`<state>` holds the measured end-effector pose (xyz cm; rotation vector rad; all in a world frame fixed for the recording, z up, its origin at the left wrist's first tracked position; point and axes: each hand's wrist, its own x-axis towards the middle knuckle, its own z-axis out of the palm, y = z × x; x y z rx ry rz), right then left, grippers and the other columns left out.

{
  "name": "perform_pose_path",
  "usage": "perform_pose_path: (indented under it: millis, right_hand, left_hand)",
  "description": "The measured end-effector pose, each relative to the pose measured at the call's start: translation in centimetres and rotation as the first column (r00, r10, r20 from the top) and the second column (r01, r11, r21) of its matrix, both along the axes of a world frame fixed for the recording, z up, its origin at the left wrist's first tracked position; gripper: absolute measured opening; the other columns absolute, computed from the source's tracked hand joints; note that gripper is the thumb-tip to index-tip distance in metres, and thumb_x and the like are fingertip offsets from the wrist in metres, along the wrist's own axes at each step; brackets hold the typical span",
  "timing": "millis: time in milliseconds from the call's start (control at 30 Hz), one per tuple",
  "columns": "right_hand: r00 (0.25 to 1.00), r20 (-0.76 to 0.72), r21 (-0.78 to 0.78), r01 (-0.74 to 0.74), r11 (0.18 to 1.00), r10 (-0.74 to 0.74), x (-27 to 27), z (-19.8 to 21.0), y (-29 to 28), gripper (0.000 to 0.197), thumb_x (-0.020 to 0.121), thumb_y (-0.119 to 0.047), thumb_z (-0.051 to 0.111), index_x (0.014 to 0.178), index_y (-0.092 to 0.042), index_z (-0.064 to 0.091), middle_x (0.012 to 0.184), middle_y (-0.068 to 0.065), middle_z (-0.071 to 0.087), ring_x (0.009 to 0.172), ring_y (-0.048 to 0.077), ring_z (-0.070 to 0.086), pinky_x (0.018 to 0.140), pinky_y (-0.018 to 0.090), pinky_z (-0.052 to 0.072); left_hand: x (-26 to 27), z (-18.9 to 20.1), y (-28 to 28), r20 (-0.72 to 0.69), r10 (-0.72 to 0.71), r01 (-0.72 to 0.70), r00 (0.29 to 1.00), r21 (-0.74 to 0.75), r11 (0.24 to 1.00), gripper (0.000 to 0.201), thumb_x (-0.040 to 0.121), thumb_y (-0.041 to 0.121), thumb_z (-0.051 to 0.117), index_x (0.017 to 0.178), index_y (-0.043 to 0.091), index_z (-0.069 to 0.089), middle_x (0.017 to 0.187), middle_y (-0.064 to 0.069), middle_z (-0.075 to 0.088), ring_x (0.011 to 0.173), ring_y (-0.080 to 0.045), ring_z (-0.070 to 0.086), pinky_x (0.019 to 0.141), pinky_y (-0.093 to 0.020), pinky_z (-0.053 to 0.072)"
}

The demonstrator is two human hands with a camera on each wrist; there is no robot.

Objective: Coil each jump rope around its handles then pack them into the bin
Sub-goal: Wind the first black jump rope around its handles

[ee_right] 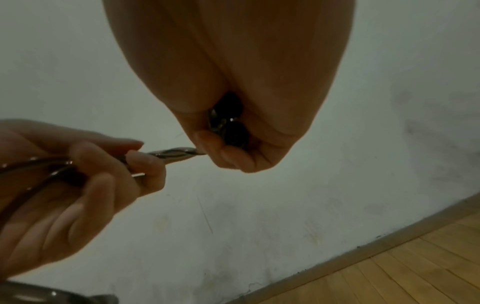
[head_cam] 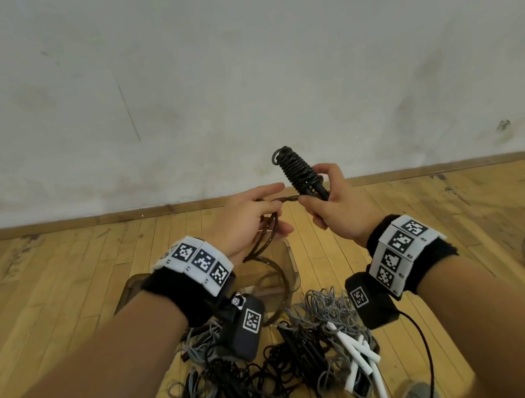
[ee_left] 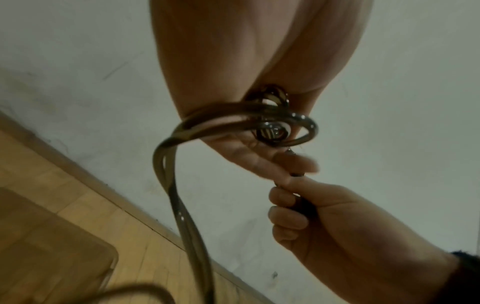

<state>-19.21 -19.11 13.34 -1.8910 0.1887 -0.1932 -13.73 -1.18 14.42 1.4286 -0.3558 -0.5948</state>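
Floorboards [head_cam: 63,301] run out to the wall [head_cam: 231,65] ahead of me. On them, a clear bin [head_cam: 290,256] stands under my wrists, just beyond a tangle of loose ropes [head_cam: 281,362]. My right hand [head_cam: 335,207] grips the paired handles [head_cam: 316,188], half coiled in black rope [head_cam: 295,167]. My left hand [head_cam: 244,222] pinches the slack [head_cam: 264,247].

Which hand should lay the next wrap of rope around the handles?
Left. The left hand already holds the loose rope leading to the coil, while the right hand grips the handles upright, so it should probably just steady them.
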Motion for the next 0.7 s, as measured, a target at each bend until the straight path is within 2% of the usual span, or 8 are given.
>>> perform_pose_path:
  millis: [100,200,267,367,500,567,633,700]
  right_hand:
    - [0.999,-0.004,-0.007,-0.034,0.999,0.033,-0.1,0.5,0.4,0.041,0.103,-0.018,0.047,0.140,-0.026,0.033,0.075,0.000,0.051,0.059,0.013,0.045,0.056,0.031,0.040]
    - [0.998,0.004,0.039,-0.070,0.997,0.070,-0.4,1.1,1.2,0.034,0.110,-0.031,0.026,0.142,-0.028,0.036,0.076,0.002,0.047,0.061,0.012,0.043,0.053,0.024,0.038]
    - [0.996,0.027,-0.044,-0.085,0.995,0.086,-0.5,1.1,1.5,0.037,0.112,-0.034,0.022,0.146,-0.028,0.034,0.079,0.002,0.049,0.064,0.013,0.045,0.057,0.025,0.040]
    - [0.992,0.053,-0.190,-0.106,0.976,0.118,-0.6,0.8,1.6,0.039,0.111,-0.034,0.031,0.149,-0.027,0.033,0.083,0.000,0.053,0.070,0.012,0.051,0.065,0.031,0.047]
    - [0.979,0.106,-0.172,-0.156,0.973,0.176,-1.1,1.1,2.0,0.041,0.104,-0.029,0.054,0.143,-0.027,0.040,0.080,0.001,0.055,0.065,0.016,0.056,0.064,0.034,0.053]
    - [0.984,0.120,-0.065,-0.126,0.990,0.133,-1.2,1.2,2.1,0.047,0.100,-0.027,0.063,0.142,-0.032,0.042,0.080,0.000,0.057,0.063,0.016,0.060,0.062,0.031,0.056]
    - [0.994,0.076,0.116,-0.081,0.990,0.072,-1.2,1.1,2.1,0.057,0.094,-0.027,0.071,0.142,-0.036,0.042,0.078,0.001,0.060,0.063,0.016,0.061,0.062,0.029,0.056]
    - [0.997,0.012,0.284,-0.081,0.955,0.081,-1.3,0.9,2.3,0.054,0.094,-0.027,0.071,0.142,-0.029,0.046,0.078,0.005,0.064,0.066,0.017,0.061,0.061,0.028,0.053]
  left_hand:
    - [-0.4,0.4,0.0,0.001,0.044,-0.044,0.999,-0.040,0.998,0.034,0.103,0.013,0.057,0.137,0.015,0.061,0.076,-0.003,0.056,0.053,-0.015,0.057,0.055,-0.029,0.055]
    - [-0.5,0.5,-0.1,0.085,0.090,-0.089,0.992,-0.012,0.996,0.030,0.103,0.024,0.060,0.132,0.020,0.065,0.073,-0.002,0.054,0.048,-0.012,0.053,0.049,-0.025,0.050]
    - [-0.6,0.5,-0.1,0.126,0.095,-0.095,0.987,-0.006,0.995,0.029,0.101,0.029,0.062,0.129,0.022,0.067,0.072,-0.001,0.054,0.048,-0.012,0.053,0.050,-0.025,0.049]
    - [-0.9,0.3,-0.2,0.153,0.106,-0.110,0.982,0.012,0.994,0.025,0.098,0.037,0.066,0.119,0.025,0.072,0.070,-0.001,0.054,0.049,-0.013,0.053,0.051,-0.025,0.050]
    - [-0.8,-0.2,-0.4,0.214,0.173,-0.191,0.961,0.071,0.979,0.037,0.095,0.048,0.065,0.102,0.014,0.077,0.065,-0.001,0.054,0.048,-0.015,0.051,0.050,-0.026,0.046]
    - [-0.7,-0.2,-0.5,0.227,0.194,-0.210,0.954,0.049,0.976,0.036,0.098,0.044,0.064,0.100,0.011,0.076,0.064,-0.001,0.052,0.047,-0.014,0.048,0.048,-0.025,0.044]
    - [-0.7,0.0,-0.6,0.230,0.190,-0.201,0.955,0.027,0.979,0.034,0.099,0.040,0.062,0.099,0.008,0.076,0.062,0.000,0.051,0.047,-0.013,0.046,0.047,-0.023,0.042]
    - [-0.6,0.2,-0.6,0.215,0.179,-0.184,0.960,0.004,0.983,0.034,0.100,0.037,0.062,0.098,0.005,0.075,0.061,0.000,0.051,0.046,-0.013,0.046,0.047,-0.022,0.043]
